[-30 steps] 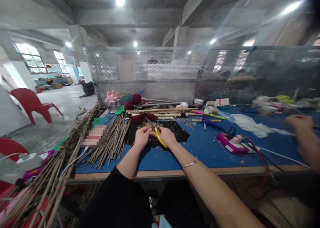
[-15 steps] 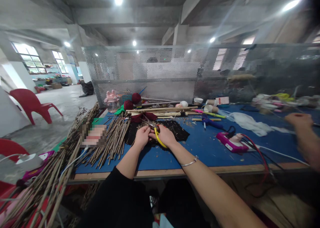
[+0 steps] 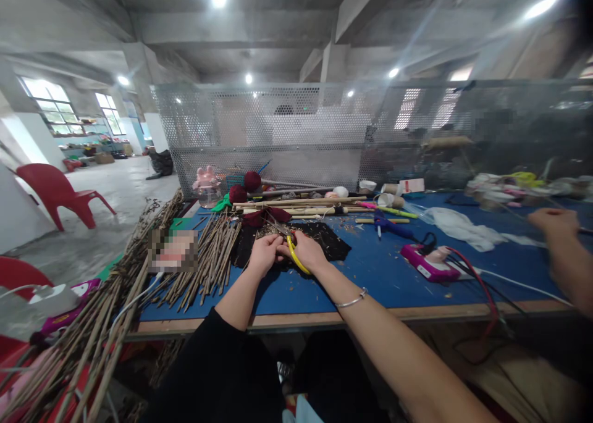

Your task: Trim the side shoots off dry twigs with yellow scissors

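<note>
Yellow-handled metal scissors (image 3: 297,257) stay in our curled right hand (image 3: 309,250); our left hand (image 3: 264,254) pinches something hidden, so work goes on.

Single head-worn cam, super wide, facing out over the bench

From where I'm standing, it rides on the worker's head, aimed ahead and tipped down across the blue-topped, wooden-edged table (image 3: 370,290), so the black-clothed lap (image 3: 324,373) sits at the bottom. Bare forearms run up from below; the bare left hand (image 3: 264,254) and bare right hand (image 3: 309,253) land just under mid-frame, near the lens but pretty small. Behind the table stands the grey perforated metal screen (image 3: 199,126), with grey concrete ceiling (image 3: 254,31) up top. It's wide enough to catch a red plastic chair (image 3: 55,191) far left and a co-worker's blurry bare forearm (image 3: 567,256) far right.
</note>
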Demonstrator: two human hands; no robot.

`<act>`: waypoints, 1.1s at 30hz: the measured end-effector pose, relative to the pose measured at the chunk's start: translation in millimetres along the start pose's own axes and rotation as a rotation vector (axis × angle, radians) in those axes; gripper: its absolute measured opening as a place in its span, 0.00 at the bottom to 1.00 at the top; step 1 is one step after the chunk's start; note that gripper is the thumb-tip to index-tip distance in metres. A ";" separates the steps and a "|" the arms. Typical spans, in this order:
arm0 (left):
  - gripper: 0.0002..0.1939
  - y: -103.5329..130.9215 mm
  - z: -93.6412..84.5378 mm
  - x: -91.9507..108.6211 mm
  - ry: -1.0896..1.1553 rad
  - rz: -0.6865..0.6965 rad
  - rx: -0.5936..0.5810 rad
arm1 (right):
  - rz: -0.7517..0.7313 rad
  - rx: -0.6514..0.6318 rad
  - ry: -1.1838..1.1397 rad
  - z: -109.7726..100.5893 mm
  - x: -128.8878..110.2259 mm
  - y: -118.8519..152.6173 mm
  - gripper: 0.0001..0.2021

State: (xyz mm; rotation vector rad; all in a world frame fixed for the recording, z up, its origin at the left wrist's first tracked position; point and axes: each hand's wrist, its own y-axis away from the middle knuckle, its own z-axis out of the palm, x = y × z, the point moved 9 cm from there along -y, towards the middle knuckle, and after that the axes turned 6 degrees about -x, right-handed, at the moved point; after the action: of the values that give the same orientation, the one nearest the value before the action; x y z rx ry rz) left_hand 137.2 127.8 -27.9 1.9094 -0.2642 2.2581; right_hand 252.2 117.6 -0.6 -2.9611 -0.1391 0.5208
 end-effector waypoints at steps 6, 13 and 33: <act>0.11 -0.4 -4.7 0.6 -0.045 0.017 0.040 | -0.007 0.007 0.030 1.7 0.0 -2.5 0.28; 0.13 0.4 -10.9 3.0 -0.109 0.040 0.092 | 0.031 -0.027 0.024 5.2 5.7 -5.7 0.29; 0.13 -1.2 -22.0 5.4 -0.192 0.083 0.172 | 0.005 0.003 0.052 -0.7 0.3 -1.3 0.34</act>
State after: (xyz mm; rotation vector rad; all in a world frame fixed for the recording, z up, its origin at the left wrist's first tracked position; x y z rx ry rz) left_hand 115.6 134.4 -26.1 2.2476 -0.1830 2.2141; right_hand 252.7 118.8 0.1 -2.9697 -0.1250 0.4442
